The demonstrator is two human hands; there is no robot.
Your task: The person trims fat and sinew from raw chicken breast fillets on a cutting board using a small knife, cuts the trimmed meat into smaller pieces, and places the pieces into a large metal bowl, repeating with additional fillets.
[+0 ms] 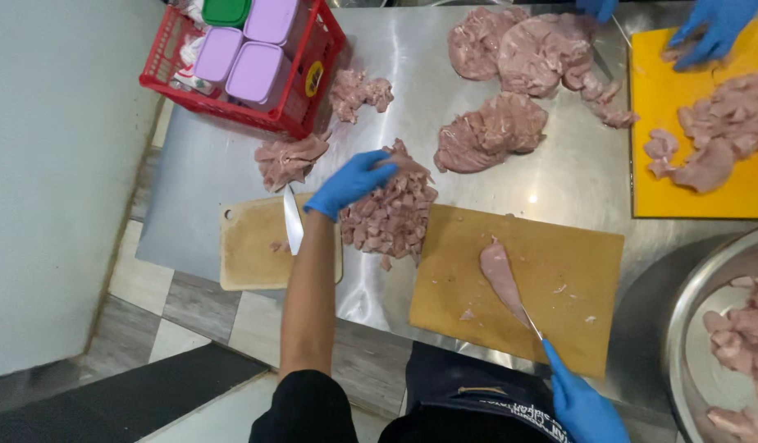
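Left hand (350, 182), blue glove, grip spread wide and cupped over the top of the diced raw meat pile (389, 215). It clasps nothing; it presses against the heap, seemingly to keep it gathered off the cutting area.

Right hand (584, 404), also blue-gloved, grip closed around the handle of a knife (528, 321). The blade points to 11 o'clock and its tip lies at the near end of a raw meat strip (500, 273). The strip lies flat on the larger wooden cutting board (559, 287), probably so the blade has firm backing.

The diced pile sits at 10 o'clock from the strip, touching the board's far-left corner and spilling onto the steel bench (559, 184).

At 9 o'clock from the pile: a smaller wooden board (248, 250) with a second knife (292, 220) lying idle on it, blade flat. A meat scrap (289, 160) lies just beyond it.

At 11 o'clock: a red crate (301, 115) holding lilac tubs (256, 70), parked at the bench corner.

At 12 to 1 o'clock: large uncut meat pieces (494, 131), well apart from the boards.

At 2 o'clock: a yellow board (699, 197) with meat; another person's gloved hand (711, 33) works there.

At 4 o'clock: a steel bowl (682, 328) with cut pieces, just beside the board, likely for short transfers.
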